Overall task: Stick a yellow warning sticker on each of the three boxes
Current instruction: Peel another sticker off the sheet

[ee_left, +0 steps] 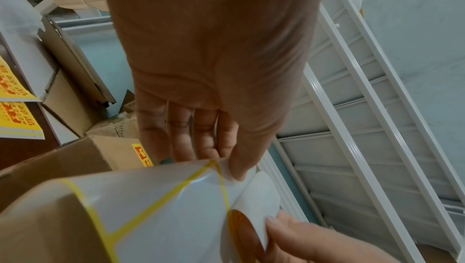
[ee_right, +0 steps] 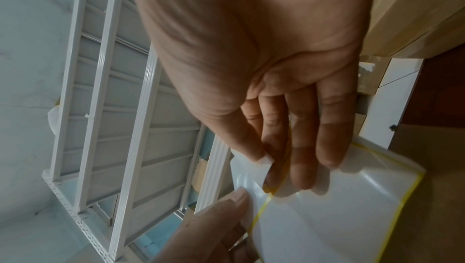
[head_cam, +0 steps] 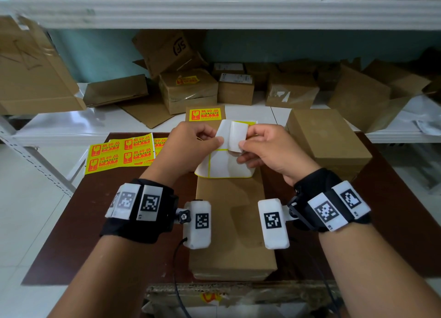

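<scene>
At centre frame in the head view, a person's left hand [head_cam: 191, 143] pinches the white backing sheet [head_cam: 222, 165] while the right hand [head_cam: 267, 148] pinches a yellow warning sticker [head_cam: 232, 134] curling off its upper edge, adhesive side toward the camera. The step in hand looks like peeling, with the sticker not yet fully free. Below the hands lies a bare cardboard box [head_cam: 231, 224] on the dark table [head_cam: 393, 222]; a second unlabelled box [head_cam: 329, 136] sits at right, and a third box [head_cam: 205, 113] just beyond the hands already carries a sticker. Spare sticker sheets [head_cam: 119, 154] lie at left of the frame. The next move likely calls for pulling the sticker clear, shedding the backing, and pressing it flat onto one bare box top. The printed face of the peeled sticker is turned away and mostly unseen. The wrist views show the fingers [ee_left: 203, 134] close up but are blurred at the pinch; how much still clings to the backing cannot be told. The labelled box is largely hidden behind the hands.
</scene>
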Available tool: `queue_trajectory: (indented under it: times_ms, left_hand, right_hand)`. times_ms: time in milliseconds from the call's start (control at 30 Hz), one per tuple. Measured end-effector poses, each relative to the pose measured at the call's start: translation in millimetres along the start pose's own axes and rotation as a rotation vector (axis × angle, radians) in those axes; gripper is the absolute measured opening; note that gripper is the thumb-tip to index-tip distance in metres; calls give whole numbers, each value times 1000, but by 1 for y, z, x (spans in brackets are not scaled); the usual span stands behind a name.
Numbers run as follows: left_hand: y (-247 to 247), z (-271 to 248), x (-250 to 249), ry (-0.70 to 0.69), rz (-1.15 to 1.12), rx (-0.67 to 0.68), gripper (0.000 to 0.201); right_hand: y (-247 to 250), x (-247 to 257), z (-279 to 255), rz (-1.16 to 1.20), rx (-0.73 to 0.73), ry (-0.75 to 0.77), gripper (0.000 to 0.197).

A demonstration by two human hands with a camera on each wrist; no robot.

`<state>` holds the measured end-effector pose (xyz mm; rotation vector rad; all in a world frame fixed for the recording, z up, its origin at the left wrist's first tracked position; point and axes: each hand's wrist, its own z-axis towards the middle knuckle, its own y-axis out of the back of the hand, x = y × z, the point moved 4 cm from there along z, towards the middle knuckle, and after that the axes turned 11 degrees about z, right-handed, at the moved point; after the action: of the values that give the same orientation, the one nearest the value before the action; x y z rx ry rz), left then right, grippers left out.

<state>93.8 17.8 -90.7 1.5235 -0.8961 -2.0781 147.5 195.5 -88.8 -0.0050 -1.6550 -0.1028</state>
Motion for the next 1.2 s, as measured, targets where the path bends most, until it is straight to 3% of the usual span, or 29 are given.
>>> queue_trajectory:
  times_ms: [1200]
  left_hand:
    - [9, 2, 5, 55, -60, -7, 9]
  right_hand:
    - [22, -3, 4, 11, -87, 8, 12]
